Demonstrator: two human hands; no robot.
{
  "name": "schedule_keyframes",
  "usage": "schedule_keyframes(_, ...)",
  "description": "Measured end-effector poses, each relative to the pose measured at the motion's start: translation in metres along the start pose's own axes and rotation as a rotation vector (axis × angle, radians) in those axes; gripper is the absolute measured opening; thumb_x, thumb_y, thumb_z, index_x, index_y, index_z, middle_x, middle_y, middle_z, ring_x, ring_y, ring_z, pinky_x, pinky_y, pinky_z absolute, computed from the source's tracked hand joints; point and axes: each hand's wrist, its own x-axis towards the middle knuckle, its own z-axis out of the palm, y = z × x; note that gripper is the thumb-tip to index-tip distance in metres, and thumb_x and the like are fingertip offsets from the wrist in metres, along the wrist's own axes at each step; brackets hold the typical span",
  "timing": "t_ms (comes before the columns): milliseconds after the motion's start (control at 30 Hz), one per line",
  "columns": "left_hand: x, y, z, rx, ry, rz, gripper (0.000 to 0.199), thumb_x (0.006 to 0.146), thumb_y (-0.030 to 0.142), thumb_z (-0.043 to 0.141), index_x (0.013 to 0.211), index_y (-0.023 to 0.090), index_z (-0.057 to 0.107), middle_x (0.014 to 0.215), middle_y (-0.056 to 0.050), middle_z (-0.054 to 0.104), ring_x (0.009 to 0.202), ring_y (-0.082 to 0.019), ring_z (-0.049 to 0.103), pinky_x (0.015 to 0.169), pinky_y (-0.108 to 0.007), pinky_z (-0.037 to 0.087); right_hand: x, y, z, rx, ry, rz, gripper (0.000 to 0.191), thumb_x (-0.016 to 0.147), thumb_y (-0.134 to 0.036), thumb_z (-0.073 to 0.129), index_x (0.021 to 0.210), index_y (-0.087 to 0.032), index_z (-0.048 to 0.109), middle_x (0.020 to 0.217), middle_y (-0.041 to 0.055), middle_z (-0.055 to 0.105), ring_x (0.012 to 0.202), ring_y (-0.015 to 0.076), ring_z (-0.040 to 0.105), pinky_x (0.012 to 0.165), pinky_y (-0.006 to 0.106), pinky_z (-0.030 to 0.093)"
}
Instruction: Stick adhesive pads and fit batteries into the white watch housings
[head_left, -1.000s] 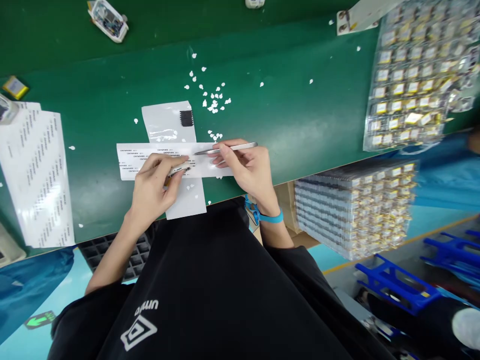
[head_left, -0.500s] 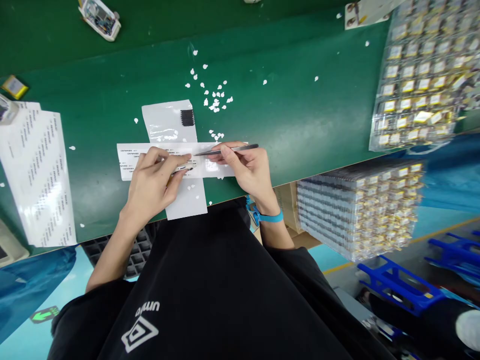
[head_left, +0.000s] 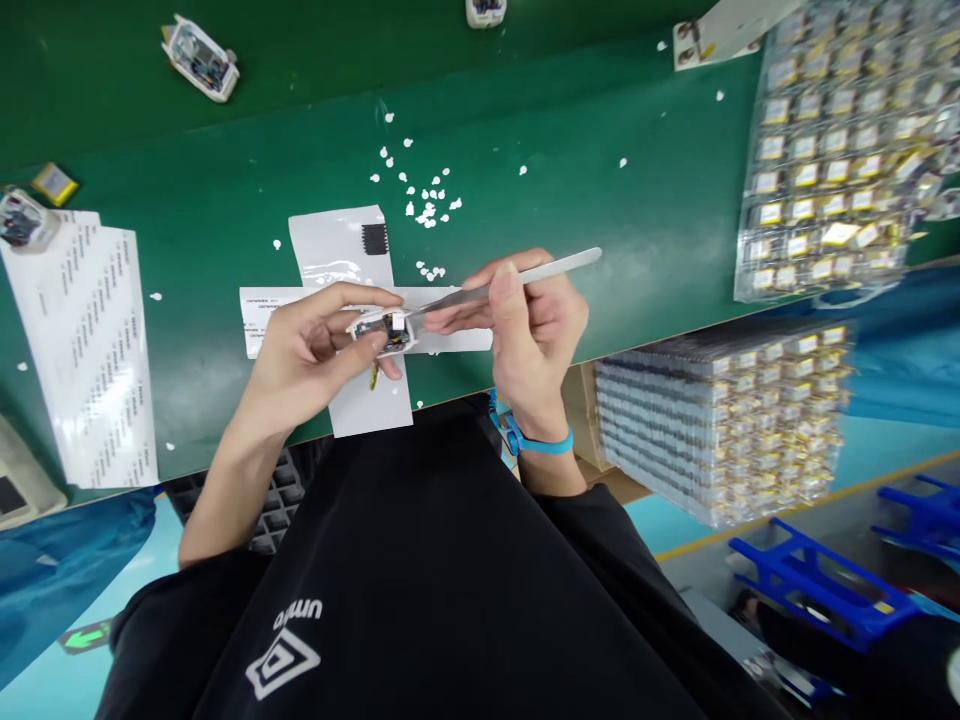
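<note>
My left hand (head_left: 311, 365) pinches a small white plastic housing (head_left: 382, 333) with a dark circuit board inside, and a thin yellow tab (head_left: 373, 376) hangs below it. My right hand (head_left: 534, 335) grips steel tweezers (head_left: 517, 284), whose tips reach the housing's upper right edge. Beneath both hands lie a printed white paper strip (head_left: 285, 315) and a crossing white sheet (head_left: 337, 250) with a black patch (head_left: 373, 238). Small white scraps (head_left: 427, 205) lie just above it.
The green bench mat (head_left: 570, 170) holds blister trays of yellow-labelled cells (head_left: 832, 170), printed label sheets (head_left: 94, 350) and other white housings (head_left: 199, 58). Below its edge stand stacked trays (head_left: 720, 425) and blue plastic racks (head_left: 817, 585). A blue strap (head_left: 541, 442) circles my right wrist.
My left hand has turned the housing so its circuit board shows. My right hand has risen and moved right, with the tweezers now tilted up and to the right.
</note>
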Motion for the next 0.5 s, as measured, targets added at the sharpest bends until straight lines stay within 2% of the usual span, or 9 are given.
schedule_keyframes(67, -0.001, 0.004, 0.001, -0.041, -0.078, -0.016, 0.030, 0.092, 0.023, 0.083, 0.120, 0.020, 0.077, 0.089, -0.003, 0.078, 0.067, -0.020, 0.078, 0.064, -0.032, 0.065, -0.002, -0.004, 0.002, -0.018, -0.016, -0.005, 0.021, 0.110, -0.040, 0.059, 0.097, -0.025, 0.068, 0.077, -0.0060, 0.079, 0.072, 0.0126, 0.082, 0.068, 0.023, 0.071)
schedule_keyframes(133, -0.004, 0.004, 0.002, -0.062, -0.123, 0.002, 0.037, 0.090, 0.021, 0.085, 0.126, 0.021, 0.077, 0.102, -0.005, 0.081, 0.071, -0.019, 0.079, 0.069, -0.031, 0.065, -0.004, -0.006, 0.002, -0.082, -0.021, -0.001, 0.027, 0.108, -0.047, 0.059, 0.096, -0.025, 0.068, 0.077, -0.0056, 0.078, 0.078, 0.0139, 0.083, 0.073, 0.025, 0.072)
schedule_keyframes(233, -0.007, 0.003, 0.005, -0.058, -0.107, 0.030, 0.038, 0.090, 0.023, 0.086, 0.128, 0.023, 0.078, 0.123, -0.008, 0.079, 0.072, -0.017, 0.078, 0.071, -0.031, 0.065, -0.006, -0.010, 0.001, -0.173, -0.036, -0.021, 0.030, 0.107, -0.051, 0.060, 0.094, -0.026, 0.071, 0.081, -0.0045, 0.077, 0.083, 0.0151, 0.084, 0.076, 0.026, 0.072)
schedule_keyframes(300, -0.008, 0.004, 0.007, -0.023, -0.071, 0.028, 0.039, 0.090, 0.025, 0.086, 0.129, 0.024, 0.078, 0.121, -0.007, 0.080, 0.069, -0.017, 0.077, 0.072, -0.033, 0.066, -0.006, -0.012, 0.001, -0.172, -0.057, -0.033, 0.026, 0.108, -0.045, 0.060, 0.095, -0.027, 0.073, 0.083, -0.0043, 0.078, 0.081, 0.0147, 0.083, 0.074, 0.026, 0.071)
schedule_keyframes(367, -0.009, 0.007, 0.009, 0.003, -0.045, 0.017, 0.040, 0.090, 0.027, 0.086, 0.129, 0.024, 0.078, 0.111, -0.005, 0.082, 0.067, -0.017, 0.076, 0.073, -0.035, 0.067, -0.006, -0.015, 0.001, -0.159, -0.070, -0.033, 0.022, 0.108, -0.041, 0.061, 0.096, -0.028, 0.074, 0.082, -0.0046, 0.078, 0.079, 0.0148, 0.083, 0.074, 0.027, 0.071)
schedule_keyframes(500, -0.010, 0.010, 0.011, -0.003, -0.035, 0.016, 0.040, 0.090, 0.029, 0.086, 0.128, 0.023, 0.078, 0.102, -0.005, 0.082, 0.066, -0.019, 0.076, 0.073, -0.037, 0.069, -0.007, -0.017, 0.001, -0.212, -0.063, -0.007, 0.027, 0.108, -0.047, 0.059, 0.095, -0.028, 0.073, 0.081, -0.0038, 0.078, 0.080, 0.0166, 0.083, 0.074, 0.031, 0.071)
